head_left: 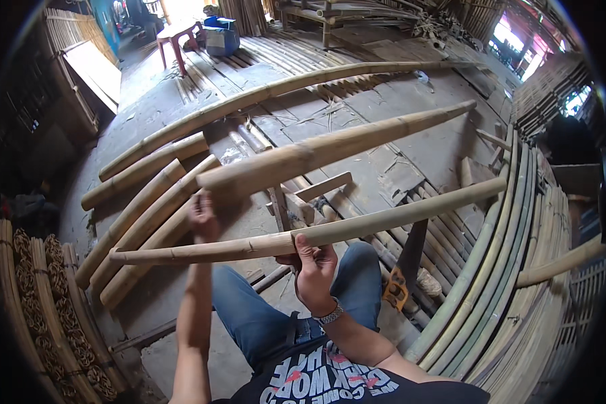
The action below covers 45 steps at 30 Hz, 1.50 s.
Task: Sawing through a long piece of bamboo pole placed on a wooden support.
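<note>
Right grip (314,273) at 6, close to centre, wrapped round the thin bamboo pole (367,225), thumb on top; pole's far end reaches 3. Left grip (203,214) at 9, right at the near end of the thick pole (337,147); blurred, can't tell how firmly it has it. Thick pole's far end points to 2. Cut bamboo lengths (131,221) on the floor (390,172) at 9. Long curved pole (269,89) arcs past 12. Saw (397,289), orange handle, at 4. Green poles (486,259) also at 4, farther out. Red stool (180,31), blue tub (222,40) at 11.
</note>
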Tool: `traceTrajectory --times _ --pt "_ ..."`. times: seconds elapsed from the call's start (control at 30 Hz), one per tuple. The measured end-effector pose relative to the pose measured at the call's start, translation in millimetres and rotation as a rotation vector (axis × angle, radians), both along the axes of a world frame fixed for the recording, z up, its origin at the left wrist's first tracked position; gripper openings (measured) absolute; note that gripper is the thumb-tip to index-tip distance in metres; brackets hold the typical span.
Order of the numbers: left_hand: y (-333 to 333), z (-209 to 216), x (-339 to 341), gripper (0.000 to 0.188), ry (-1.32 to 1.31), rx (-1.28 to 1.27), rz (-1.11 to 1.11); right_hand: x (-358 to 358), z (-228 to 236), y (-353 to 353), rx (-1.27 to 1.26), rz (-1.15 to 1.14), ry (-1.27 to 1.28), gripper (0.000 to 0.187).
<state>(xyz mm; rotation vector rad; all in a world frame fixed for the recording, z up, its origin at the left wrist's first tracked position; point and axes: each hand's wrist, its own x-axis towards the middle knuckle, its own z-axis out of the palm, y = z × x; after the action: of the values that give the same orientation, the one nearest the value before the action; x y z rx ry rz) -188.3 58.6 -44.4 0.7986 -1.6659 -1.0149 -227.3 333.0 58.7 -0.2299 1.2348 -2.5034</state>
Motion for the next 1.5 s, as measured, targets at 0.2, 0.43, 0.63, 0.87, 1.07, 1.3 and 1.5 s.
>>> traceTrajectory --times 0.2,0.43,0.63,0.87,1.07,1.3,1.5 --pt "-153.6 -15.5 222.8 0.038 -0.201 -0.324 0.636 23.5 21.0 5.5 -0.026 0.091 0.037 0.02" --pt "-193.3 -11.4 449.4 0.041 -0.203 -0.216 1.027 53.0 35.8 5.6 -0.073 0.301 -0.085 0.019" --pt "-221.3 -34.6 501.2 0.041 0.057 -0.078 0.915 81.6 33.2 -19.9 -0.017 0.499 -0.21 0.024" --pt "-258.9 -68.0 486.4 0.042 0.27 0.005 0.728 48.4 -4.8 -64.0 0.01 0.42 -0.257 0.025" --pt "-251.2 -101.8 499.4 0.042 0.337 -0.031 0.688 -1.3 -55.3 -111.4 0.042 0.393 -0.187 0.023" --pt "-238.2 -26.9 632.1 0.06 0.425 0.139 0.703 -3.9 -60.1 -142.1 -0.015 0.384 -0.317 0.025" --pt "-177.2 -70.5 459.0 0.086 0.711 0.345 0.724 -5.3 -103.6 -163.3 0.067 0.444 -0.238 0.029"
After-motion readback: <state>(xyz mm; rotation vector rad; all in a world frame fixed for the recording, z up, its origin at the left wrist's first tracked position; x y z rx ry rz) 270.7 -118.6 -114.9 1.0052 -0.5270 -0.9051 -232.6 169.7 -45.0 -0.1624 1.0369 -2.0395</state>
